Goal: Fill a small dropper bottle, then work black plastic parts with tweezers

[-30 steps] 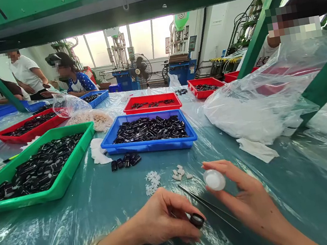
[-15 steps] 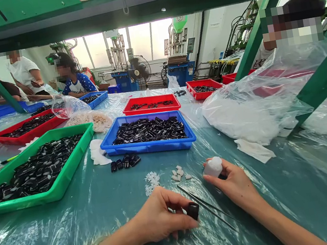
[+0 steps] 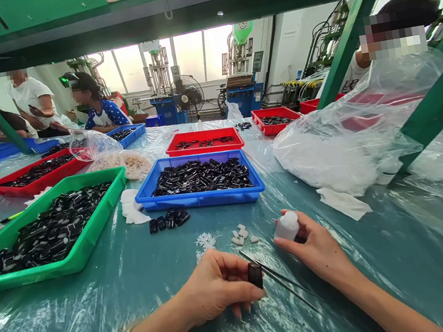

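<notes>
My left hand [image 3: 220,288] pinches a small black glossy rectangular part [image 3: 255,275] between thumb and fingers, tilted above the table. To its right, my right hand [image 3: 317,243] is closed around a white, cloudy, rounded piece [image 3: 286,227] whose kind I cannot make out. A dark bit shows beneath that piece. Between my hands lies a pair of metal tweezers [image 3: 290,283], partly behind the black part. Just beyond them are a few off-white small blocks [image 3: 241,234] and a heap of tiny clear-white bits [image 3: 205,242].
Several loose black parts [image 3: 169,220] lie before a blue tray [image 3: 201,199] full of them. A green tray [image 3: 87,251] stands left, a red tray [image 3: 205,147] behind. A plastic bag [image 3: 332,164] of white material sits right, beside a green post [image 3: 439,95]. Other people work around the table.
My left hand has turned the black part more upright and shifted it slightly left. My right hand keeps its hold. At the far left another person's hand has drawn back, uncovering a white bottle.
</notes>
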The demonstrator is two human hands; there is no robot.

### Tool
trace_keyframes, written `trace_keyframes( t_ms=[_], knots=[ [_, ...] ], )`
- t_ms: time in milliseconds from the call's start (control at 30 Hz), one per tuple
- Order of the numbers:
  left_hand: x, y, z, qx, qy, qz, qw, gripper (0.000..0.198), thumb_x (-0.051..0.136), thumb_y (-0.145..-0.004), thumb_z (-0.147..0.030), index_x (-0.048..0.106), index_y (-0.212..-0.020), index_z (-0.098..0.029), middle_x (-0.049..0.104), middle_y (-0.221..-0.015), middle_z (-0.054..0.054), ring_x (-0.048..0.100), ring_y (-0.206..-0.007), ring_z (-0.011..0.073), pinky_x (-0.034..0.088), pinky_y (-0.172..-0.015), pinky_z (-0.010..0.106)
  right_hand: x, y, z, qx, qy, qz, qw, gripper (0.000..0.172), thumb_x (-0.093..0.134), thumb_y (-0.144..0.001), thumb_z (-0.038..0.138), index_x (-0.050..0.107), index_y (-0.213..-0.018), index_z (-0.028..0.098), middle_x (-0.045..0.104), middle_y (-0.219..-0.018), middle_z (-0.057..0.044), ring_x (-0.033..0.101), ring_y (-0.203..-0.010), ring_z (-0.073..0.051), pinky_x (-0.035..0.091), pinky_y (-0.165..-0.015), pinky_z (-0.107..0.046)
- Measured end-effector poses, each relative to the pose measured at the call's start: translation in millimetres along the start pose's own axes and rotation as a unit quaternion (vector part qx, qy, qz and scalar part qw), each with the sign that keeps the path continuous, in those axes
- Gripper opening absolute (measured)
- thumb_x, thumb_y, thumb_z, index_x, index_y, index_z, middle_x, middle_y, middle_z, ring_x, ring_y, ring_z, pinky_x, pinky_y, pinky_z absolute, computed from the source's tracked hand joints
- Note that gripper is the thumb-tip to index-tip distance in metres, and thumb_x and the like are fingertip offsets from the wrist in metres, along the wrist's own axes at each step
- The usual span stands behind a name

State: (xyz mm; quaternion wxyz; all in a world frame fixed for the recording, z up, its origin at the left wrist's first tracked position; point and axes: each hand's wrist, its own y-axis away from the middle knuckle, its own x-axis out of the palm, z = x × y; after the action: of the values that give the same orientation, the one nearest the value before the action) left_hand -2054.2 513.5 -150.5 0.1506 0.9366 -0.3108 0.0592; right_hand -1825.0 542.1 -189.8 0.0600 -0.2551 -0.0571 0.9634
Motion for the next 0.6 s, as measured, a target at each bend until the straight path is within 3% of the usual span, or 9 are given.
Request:
trace_keyframes(
  t_ms=[333, 600],
  knots=[
    [3.3, -1, 3, -0.003, -0.027, -0.016, 1.000, 0.018, 0.073, -0.057, -0.019, 0.071, -0.073, -0.010, 0.061, -0.061, 0.001, 0.052, -0.048, 0.0071, 0.045, -0.043, 0.016, -3, 2, 4, -0.006, 0.002, -0.035, 0.999, 0.063, 0.065, -0.066, 0.042, 0.045, -0.122, 0.020, 0.063, -0.112, -0.009, 0.058, -0.104, -0.028, 0.044, -0.089, -0.044],
    [8.2, -4, 11, -0.027, -0.067, -0.033, 0.997, 0.019, 0.069, -0.054, -0.015, 0.071, -0.073, -0.010, 0.057, -0.051, -0.002, 0.053, -0.043, 0.0080, 0.043, -0.044, 0.017, -16, 5, 26, -0.013, 0.013, -0.051, 0.999, 0.070, 0.066, -0.062, 0.044, 0.043, -0.123, 0.018, 0.060, -0.116, -0.012, 0.054, -0.109, -0.030, 0.042, -0.091, -0.048]
  ],
)
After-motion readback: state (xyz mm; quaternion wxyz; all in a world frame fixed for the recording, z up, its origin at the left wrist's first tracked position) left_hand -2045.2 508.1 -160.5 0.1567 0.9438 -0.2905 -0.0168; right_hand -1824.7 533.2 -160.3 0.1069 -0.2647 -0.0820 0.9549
